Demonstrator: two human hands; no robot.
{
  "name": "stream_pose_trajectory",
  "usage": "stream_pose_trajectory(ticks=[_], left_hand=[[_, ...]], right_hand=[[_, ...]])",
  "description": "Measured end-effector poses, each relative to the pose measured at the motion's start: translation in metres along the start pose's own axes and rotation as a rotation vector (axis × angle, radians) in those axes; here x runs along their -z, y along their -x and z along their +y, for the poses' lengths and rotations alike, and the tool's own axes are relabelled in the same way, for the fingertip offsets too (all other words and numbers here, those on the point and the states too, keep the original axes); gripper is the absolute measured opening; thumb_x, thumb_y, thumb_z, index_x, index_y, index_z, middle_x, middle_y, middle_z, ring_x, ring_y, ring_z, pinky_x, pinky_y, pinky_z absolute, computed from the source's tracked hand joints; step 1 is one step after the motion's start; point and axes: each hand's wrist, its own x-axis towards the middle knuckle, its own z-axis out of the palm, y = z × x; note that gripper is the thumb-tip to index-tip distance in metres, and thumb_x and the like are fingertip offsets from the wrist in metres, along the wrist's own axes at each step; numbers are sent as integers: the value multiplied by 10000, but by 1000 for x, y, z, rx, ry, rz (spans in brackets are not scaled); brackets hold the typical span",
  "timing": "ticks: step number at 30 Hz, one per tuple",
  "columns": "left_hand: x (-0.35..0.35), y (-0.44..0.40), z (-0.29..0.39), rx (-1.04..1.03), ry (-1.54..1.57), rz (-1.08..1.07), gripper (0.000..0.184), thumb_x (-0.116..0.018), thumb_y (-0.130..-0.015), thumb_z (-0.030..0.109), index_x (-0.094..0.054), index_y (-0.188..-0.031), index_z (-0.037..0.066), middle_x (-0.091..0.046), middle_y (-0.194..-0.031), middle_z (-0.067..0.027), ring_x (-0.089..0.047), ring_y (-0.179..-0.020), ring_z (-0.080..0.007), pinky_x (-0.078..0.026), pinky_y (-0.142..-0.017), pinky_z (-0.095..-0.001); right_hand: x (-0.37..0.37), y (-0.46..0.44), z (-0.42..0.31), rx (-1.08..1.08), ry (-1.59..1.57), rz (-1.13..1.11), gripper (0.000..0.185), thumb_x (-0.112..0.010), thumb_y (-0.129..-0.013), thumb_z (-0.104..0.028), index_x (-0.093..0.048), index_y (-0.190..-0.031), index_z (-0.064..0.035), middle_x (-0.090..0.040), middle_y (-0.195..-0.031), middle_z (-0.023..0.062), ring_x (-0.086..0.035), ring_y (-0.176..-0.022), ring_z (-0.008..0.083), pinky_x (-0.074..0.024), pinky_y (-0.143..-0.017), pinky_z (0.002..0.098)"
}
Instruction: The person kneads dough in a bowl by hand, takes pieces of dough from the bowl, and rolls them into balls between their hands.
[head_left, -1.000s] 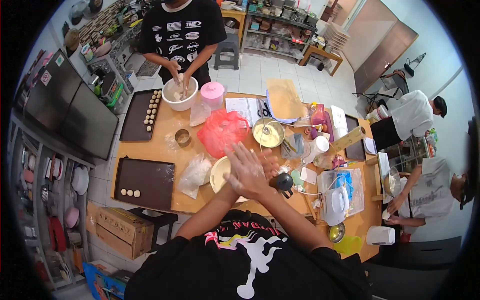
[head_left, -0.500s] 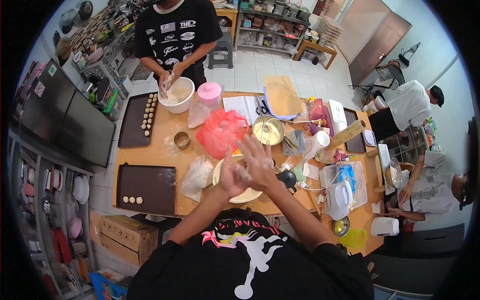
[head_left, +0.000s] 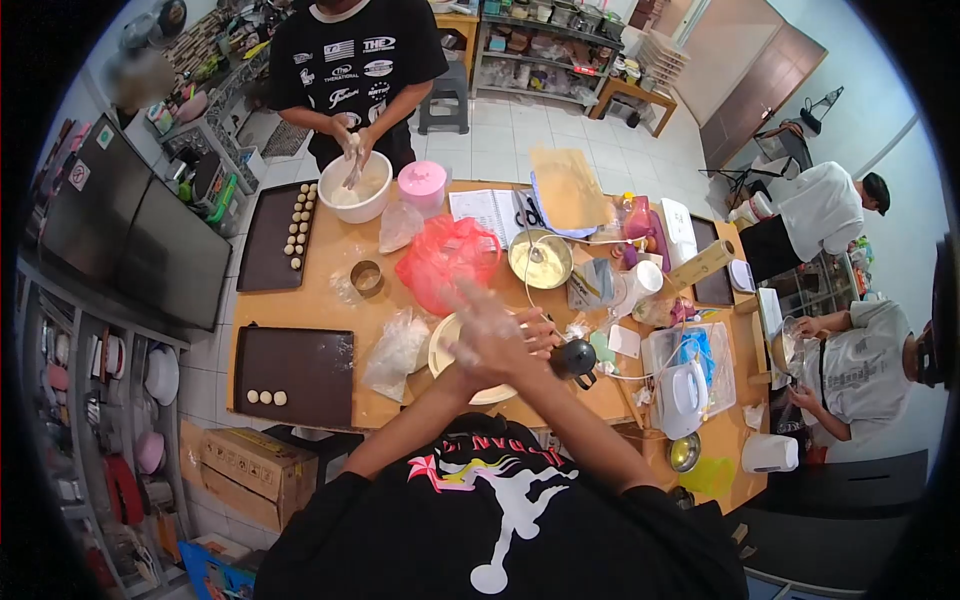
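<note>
Over the cream-coloured bowl (head_left: 440,358), my right hand (head_left: 482,335) lies across my left, its fingers stretched up and to the left, whitened with flour and blurred. Beneath it my left hand (head_left: 540,336) has its fingers stretched out to the right. The palms meet, and whatever may lie between them is hidden. Left of the bowl is a clear bag of white powder (head_left: 397,355). A red plastic bag (head_left: 445,262) lies just beyond, and a metal bowl of pale yellow mixture (head_left: 541,260) stands behind my hands. Beside my left fingers is a black round object (head_left: 574,360).
Dark trays with dough balls (head_left: 292,375) (head_left: 265,240) lie on the left. Across the table a person's hands (head_left: 357,160) are over a white bowl (head_left: 355,200). Two people stand at the right. A white mixer (head_left: 683,402) and containers crowd the table's right side.
My hands have slid against each other: the right fingers point further left, and the left fingers show again on the right. The other person's hands have shifted right over the white bowl.
</note>
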Motion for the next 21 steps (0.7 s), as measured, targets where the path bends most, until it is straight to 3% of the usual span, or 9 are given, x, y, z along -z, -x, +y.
stream_pose_trajectory(ticks=[3, 6, 8, 10, 14, 15, 18, 19, 21], left_hand=[[-14, -5, 22, 7, 39, 93, 810, -331, -924, 684, -423, -1400, 35, -468, -1408, -206, -449, -1308, -358, -324, -1123, -497], [-20, -3, 46, 4, 86, 193, 783, -333, -931, 670, -482, -1355, 29, -525, -1357, -223, -486, -1281, -351, -341, -1116, -485], [-9, 0, 49, 82, 262, 86, 732, -367, -932, 645, -536, -1318, 47, -521, -1352, -255, -472, -1296, -356, -316, -1120, -528], [-27, 1, 48, 66, 270, 76, 725, -369, -930, 643, -549, -1307, 51, -505, -1368, -259, -458, -1310, -363, -307, -1121, -542], [-34, -1, 38, 80, 532, 94, 801, -328, -913, 689, -430, -1430, 85, -393, -1474, -225, -392, -1352, -382, -295, -1122, -548], [-51, -6, 29, -25, 8, 123, 865, -306, -895, 726, -275, -1513, 122, -353, -1502, -200, -402, -1342, -368, -305, -1120, -534], [-23, -6, 25, -12, 12, 125, 881, -274, -904, 728, -147, -1546, 139, -318, -1525, -174, -372, -1360, -362, -307, -1128, -493], [-24, -14, 34, -62, 242, -464, 884, -267, -898, 744, -132, -1551, 163, -278, -1550, -146, -323, -1394, -340, -288, -1127, -518], [-30, -4, 33, -87, 29, -55, 880, -242, -889, 764, -133, -1554, 198, -244, -1569, -118, -276, -1419, -337, -242, -1126, -561]], right_hand=[[-4, 10, -15, 194, -33, -54, 700, -533, -895, -503, -411, -1442, -84, -370, -1485, 205, -344, -1383, 378, -265, -1111, 561], [6, 9, 15, 75, -576, 233, 636, -490, -929, -456, -437, -1423, -59, -399, -1468, 213, -370, -1368, 385, -292, -1108, 514], [24, 4, 14, -21, -1006, 380, 558, -425, -964, -373, -461, -1402, -31, -436, -1444, 218, -387, -1350, 407, -310, -1101, 478], [45, -3, 30, 9, -558, 514, 541, -400, -974, -351, -464, -1399, -23, -420, -1452, 227, -387, -1346, 419, -316, -1094, 493], [7, 0, 27, -56, -200, 391, 550, -399, -969, -347, -440, -1415, -27, -318, -1507, 246, -340, -1361, 454, -290, -1099, 536], [-19, 3, 17, -126, -127, 316, 560, -400, -969, -347, -420, -1429, -29, -289, -1517, 256, -319, -1369, 465, -279, -1104, 542], [-30, 9, 9, -227, -87, 209, 581, -404, -969, -344, -363, -1461, -36, -244, -1529, 276, -273, -1384, 485, -248, -1118, 545], [-25, 9, 9, -241, -101, 197, 588, -406, -970, -342, -345, -1470, -38, -237, -1530, 280, -261, -1388, 489, -239, -1123, 544], [-15, 11, 11, -275, -125, 179, 605, -410, -970, -339, -309, -1488, -44, -221, -1532, 290, -236, -1395, 498, -220, -1132, 542]])
